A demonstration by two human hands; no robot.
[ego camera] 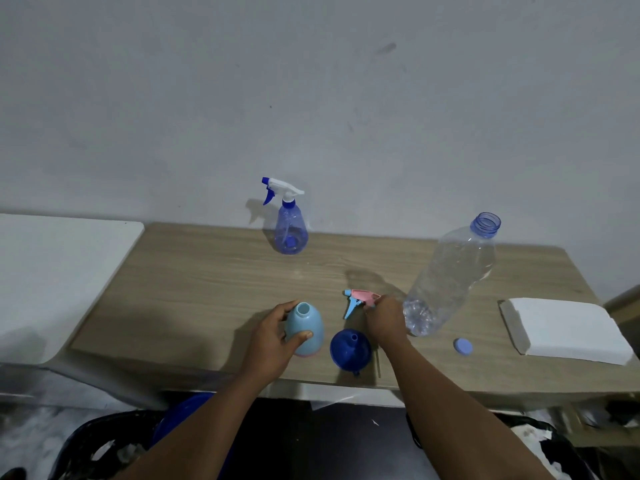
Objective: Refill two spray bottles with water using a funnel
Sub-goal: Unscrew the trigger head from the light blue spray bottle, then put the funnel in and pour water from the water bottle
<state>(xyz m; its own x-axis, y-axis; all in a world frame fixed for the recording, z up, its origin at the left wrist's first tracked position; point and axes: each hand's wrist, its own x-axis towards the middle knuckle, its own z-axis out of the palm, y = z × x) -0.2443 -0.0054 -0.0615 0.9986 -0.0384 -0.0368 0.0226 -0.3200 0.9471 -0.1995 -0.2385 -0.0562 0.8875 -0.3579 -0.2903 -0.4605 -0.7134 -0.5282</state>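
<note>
My left hand grips a light blue spray bottle with an open neck, standing on the wooden table. My right hand holds the pink and blue trigger head just above the table, right of that bottle. A dark blue funnel rests mouth-down between my hands. A second, transparent blue spray bottle with its white trigger head on stands at the back. A large clear water bottle, uncapped, stands at the right, almost empty.
The water bottle's blue cap lies near the front right. A white foam block sits at the right end of the table. A white surface adjoins the table's left. A grey wall runs behind. Dark bins are below the front edge.
</note>
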